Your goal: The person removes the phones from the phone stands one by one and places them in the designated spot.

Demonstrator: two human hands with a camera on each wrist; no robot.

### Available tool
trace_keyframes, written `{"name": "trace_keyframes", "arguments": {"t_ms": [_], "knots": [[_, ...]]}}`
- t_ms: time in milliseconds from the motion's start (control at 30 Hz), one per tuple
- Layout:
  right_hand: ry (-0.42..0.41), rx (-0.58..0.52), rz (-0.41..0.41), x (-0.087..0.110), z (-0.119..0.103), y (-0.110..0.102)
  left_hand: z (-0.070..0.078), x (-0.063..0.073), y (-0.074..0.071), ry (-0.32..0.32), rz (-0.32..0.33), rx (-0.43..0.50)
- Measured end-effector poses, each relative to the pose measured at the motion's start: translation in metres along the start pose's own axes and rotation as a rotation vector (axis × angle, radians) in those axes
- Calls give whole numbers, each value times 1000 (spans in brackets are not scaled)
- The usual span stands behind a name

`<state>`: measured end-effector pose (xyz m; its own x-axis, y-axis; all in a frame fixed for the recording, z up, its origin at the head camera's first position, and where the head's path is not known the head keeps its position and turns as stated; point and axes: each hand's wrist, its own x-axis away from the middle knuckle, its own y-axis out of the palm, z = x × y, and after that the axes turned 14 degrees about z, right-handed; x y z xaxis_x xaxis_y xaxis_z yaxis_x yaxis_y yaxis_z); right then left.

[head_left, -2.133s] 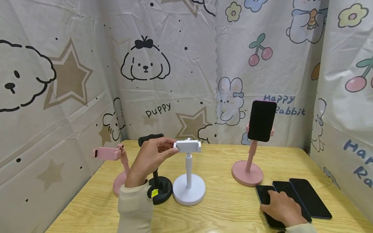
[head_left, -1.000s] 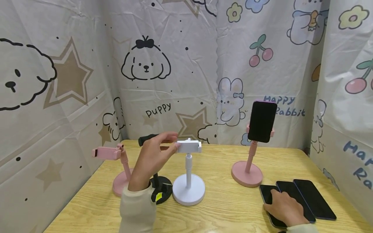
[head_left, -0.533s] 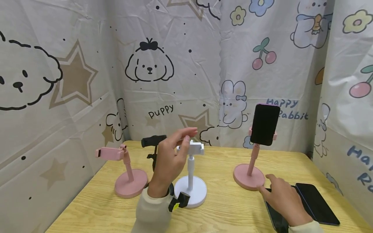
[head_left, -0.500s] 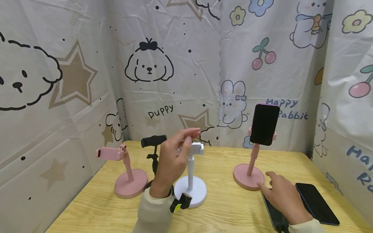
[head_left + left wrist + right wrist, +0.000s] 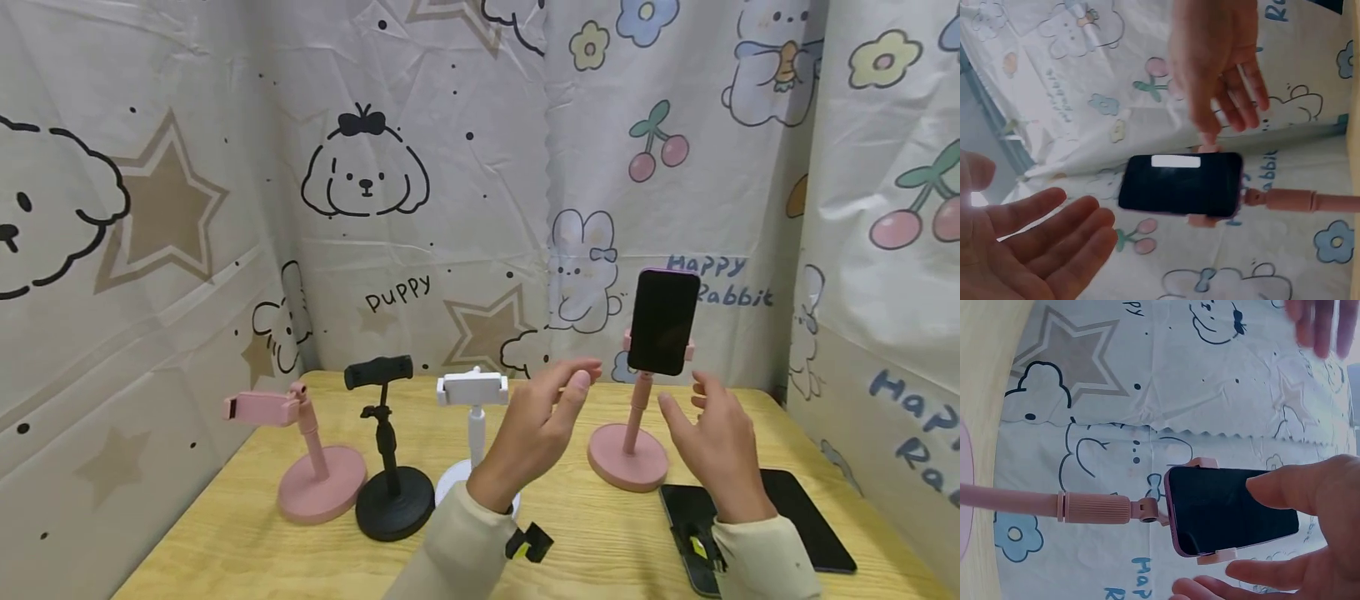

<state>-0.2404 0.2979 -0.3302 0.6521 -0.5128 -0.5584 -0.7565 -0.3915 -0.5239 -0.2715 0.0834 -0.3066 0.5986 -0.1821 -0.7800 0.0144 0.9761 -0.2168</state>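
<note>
A smartphone with a dark screen [image 5: 664, 322] sits upright in the clamp of a pink phone stand [image 5: 628, 457] at the right. My left hand [image 5: 536, 429] is in the air left of this stand, fingers extended and holding nothing. On the phone's other side, my right hand [image 5: 716, 442] is raised with thumb and fingers apart, also holding nothing. In the right wrist view, the right thumb overlaps the phone's screen [image 5: 1222, 509]. Left of my left hand, the white phone stand [image 5: 472, 389] has an empty clamp; its base is partly hidden behind the left forearm.
A black phone stand [image 5: 386, 450] and a second pink phone stand [image 5: 318, 483] stand at the left of the wooden table [image 5: 247, 542]. Under the right forearm lie flat phones, including one at the left [image 5: 686, 504] and one at the right [image 5: 806, 517]. Printed curtains [image 5: 480, 192] surround the table.
My left hand has let go of the white stand's clamp and moved right. My right hand has lifted off the flat phones and risen toward the phone on the pink stand.
</note>
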Motion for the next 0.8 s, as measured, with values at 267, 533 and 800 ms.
{"name": "trace_keyframes", "arguments": {"t_ms": [267, 533, 800], "knots": [[72, -128, 36, -14, 0, 5, -17, -20, 39, -200, -64, 47], [101, -224, 75, -22, 5, 10, -40, -37, 68, -415, -70, 104], [111, -266, 37, -27, 12, 13, -50, -44, 80, -515, -97, 161]]}}
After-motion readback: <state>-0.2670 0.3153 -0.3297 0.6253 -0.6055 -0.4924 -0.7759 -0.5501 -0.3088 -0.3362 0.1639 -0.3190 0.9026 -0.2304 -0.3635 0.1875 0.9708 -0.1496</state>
